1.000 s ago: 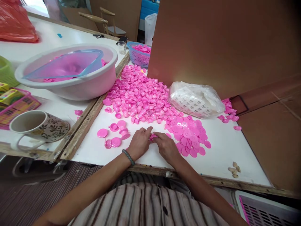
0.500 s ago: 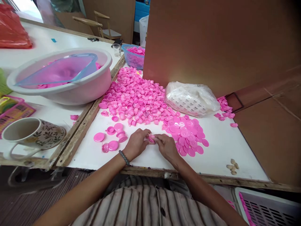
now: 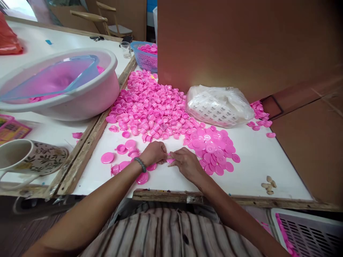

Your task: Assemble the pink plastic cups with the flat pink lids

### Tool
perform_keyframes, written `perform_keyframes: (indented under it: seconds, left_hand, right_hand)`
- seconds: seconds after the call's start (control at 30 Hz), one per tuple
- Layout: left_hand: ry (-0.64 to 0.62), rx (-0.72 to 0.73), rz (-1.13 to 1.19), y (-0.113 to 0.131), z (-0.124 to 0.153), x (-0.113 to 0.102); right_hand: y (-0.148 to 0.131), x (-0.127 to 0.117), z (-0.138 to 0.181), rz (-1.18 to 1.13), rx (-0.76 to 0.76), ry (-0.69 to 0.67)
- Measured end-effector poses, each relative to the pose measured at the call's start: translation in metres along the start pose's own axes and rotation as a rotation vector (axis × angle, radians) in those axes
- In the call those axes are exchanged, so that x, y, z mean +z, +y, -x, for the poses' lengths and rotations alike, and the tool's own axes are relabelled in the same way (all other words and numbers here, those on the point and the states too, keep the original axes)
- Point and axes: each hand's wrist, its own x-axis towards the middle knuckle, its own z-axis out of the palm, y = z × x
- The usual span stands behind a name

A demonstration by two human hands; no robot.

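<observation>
My left hand (image 3: pixel 154 152), with a beaded bracelet on its wrist, is closed at the fingertips above the white tabletop. Close against it, my right hand (image 3: pixel 185 162) is closed too, thumb and fingers pinching. Between the fingertips of both hands shows a small pink plastic piece (image 3: pixel 169 159), partly covered, which looks like a toy saucer. Beside my left wrist lie toy cups (image 3: pixel 121 149) and saucers (image 3: pixel 107 157), with one pink saucer (image 3: pixel 142 178) nearer the table edge. A pile of flat pink saucers (image 3: pixel 214 150) spreads just beyond my right hand.
Many pink toy cups (image 3: pixel 152 107) are heaped behind my hands. A clear plastic bag (image 3: pixel 219 107) lies against the cardboard wall (image 3: pixel 241 43). To the left, past a wooden strip (image 3: pixel 88 150), stand a white basin (image 3: pixel 88 107) and a flowered mug (image 3: pixel 45 157). Peanuts (image 3: pixel 268 185) lie at right.
Pink saucers now show beside and below my left wrist, where the table was bare. My hands have drawn slightly apart, with less pink showing between them. The whole view has shifted a little.
</observation>
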Motion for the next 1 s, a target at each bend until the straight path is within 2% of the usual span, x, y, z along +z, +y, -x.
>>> perform_keyframes:
  seconds: [0.2, 0.3, 0.43, 0.53, 0.6, 0.8, 0.9, 1.0]
  left_hand:
    - [0.010, 0.017, 0.133, -0.003, 0.001, 0.003]
    - [-0.034, 0.025, 0.188, -0.003, 0.001, 0.002]
    - [-0.111, 0.036, 0.163, 0.000, 0.004, -0.002]
    - [-0.117, 0.038, 0.162, -0.001, 0.007, -0.002]
    - [-0.105, 0.020, 0.164, -0.004, 0.007, -0.002]
    - [-0.048, -0.026, 0.139, -0.011, 0.005, 0.001]
    - [-0.060, -0.005, 0.164, -0.014, 0.005, 0.000]
    - [-0.060, 0.070, 0.169, -0.017, 0.008, -0.002]
  right_hand:
    - [0.000, 0.010, 0.008, -0.088, 0.099, 0.095]
    - [0.001, 0.006, 0.009, -0.148, 0.115, 0.107]
    - [0.000, -0.007, 0.002, -0.172, 0.050, 0.004]
    - [-0.006, -0.013, -0.004, -0.130, -0.001, -0.130]
    - [-0.011, -0.015, -0.006, -0.119, 0.023, -0.188]
    - [-0.013, -0.014, -0.012, -0.142, 0.175, -0.248]
    - [-0.009, -0.013, -0.009, -0.142, 0.109, -0.246]
    - [-0.005, -0.009, 0.002, -0.208, 0.047, -0.158]
